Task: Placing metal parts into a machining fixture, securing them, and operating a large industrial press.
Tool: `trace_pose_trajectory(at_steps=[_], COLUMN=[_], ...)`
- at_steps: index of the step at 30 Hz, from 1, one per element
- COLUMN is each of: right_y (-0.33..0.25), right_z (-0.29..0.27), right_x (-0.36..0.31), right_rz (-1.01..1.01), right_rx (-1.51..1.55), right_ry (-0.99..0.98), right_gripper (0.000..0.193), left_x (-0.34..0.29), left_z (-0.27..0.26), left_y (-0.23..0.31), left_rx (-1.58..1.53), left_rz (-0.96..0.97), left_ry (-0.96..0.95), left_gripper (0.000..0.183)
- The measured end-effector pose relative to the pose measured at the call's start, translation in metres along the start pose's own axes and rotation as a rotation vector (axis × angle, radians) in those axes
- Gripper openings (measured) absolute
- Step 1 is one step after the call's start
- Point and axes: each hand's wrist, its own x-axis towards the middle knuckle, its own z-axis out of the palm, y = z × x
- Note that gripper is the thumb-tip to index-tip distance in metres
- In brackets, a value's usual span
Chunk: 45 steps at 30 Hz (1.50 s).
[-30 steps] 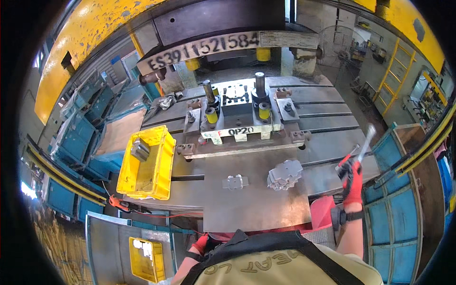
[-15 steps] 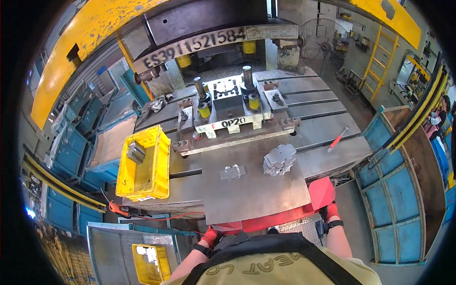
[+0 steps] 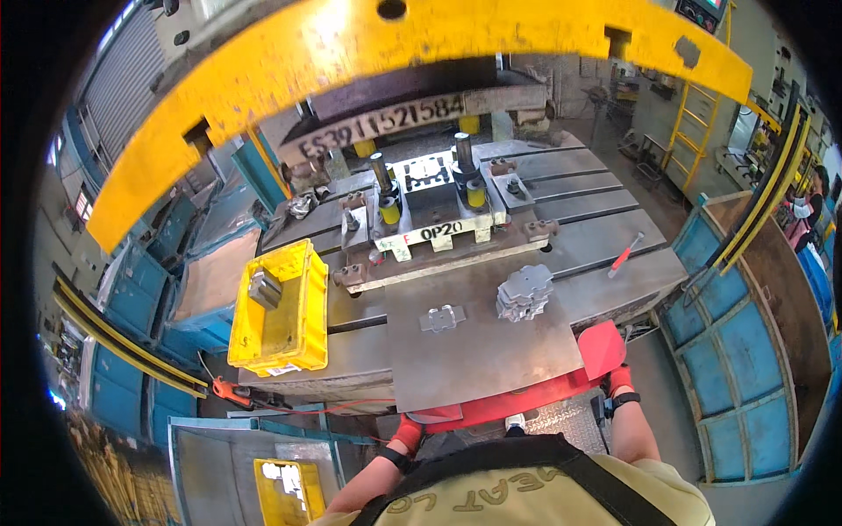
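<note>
Both my hands wear red gloves and are at the ends of a red bar (image 3: 517,401) along the near table edge. My left hand (image 3: 409,432) is by the bar's left end, beside a flat red cover (image 3: 437,414). My right hand (image 3: 620,378) is at the right end, just below a red plate (image 3: 602,349). Fingers of both are mostly hidden. Beyond the bar, a grey metal sheet (image 3: 474,368) carries one flat cut metal part (image 3: 442,318) and a stack of similar parts (image 3: 524,291). Farther back, a lower die (image 3: 438,230) with upright posts sits under a press.
A yellow crate (image 3: 307,324) holding a metal block stands left on the table. A red-handled tool (image 3: 623,259) lies at right. The yellow press beam (image 3: 421,44) and upper die (image 3: 377,127) hang overhead. Blue-framed bins (image 3: 728,368) flank both sides. A person (image 3: 811,202) is far right.
The yellow beam and upper die have come down toward the lower die. My view has shifted slightly, so the table appears a little farther right. Both hands remain at the red bar.
</note>
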Motion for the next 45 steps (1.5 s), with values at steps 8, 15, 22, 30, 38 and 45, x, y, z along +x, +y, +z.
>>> trace_pose_trajectory(at_steps=[8, 15, 22, 30, 38, 45], right_y=[0.003, 0.002, 0.013, -0.111, -0.154, -0.149], right_z=[0.0, 0.002, -0.031, 0.021, 0.113, 0.138], right_x=[-0.004, -0.004, 0.019, -0.047, -0.029, -0.026], right_rz=[-0.292, -0.076, -0.305, -0.378, -0.468, -0.379], right_rx=[-0.362, -0.067, -0.777, -0.138, 0.033, -0.061], right_ry=[-0.013, 0.186, -0.007, 0.573, -0.402, -0.395], right_gripper=[0.028, 0.032, 0.032, 0.031, 0.014, 0.018], left_x=[-0.005, -0.011, -0.039, 0.009, 0.195, 0.327], left_z=[-0.008, 0.013, 0.027, -0.041, 0.026, 0.077], left_y=[-0.001, 0.029, 0.078, 0.228, 0.364, 0.401], left_rx=[0.658, 0.184, 0.192, 0.439, 0.3, 0.931], left_rz=[0.21, -0.061, -0.198, -0.261, 0.394, 0.429], left_ry=[-0.181, -0.106, 0.153, 0.336, 0.212, 0.575], left_gripper=[0.027, 0.033, 0.036, 0.022, 0.019, 0.043])
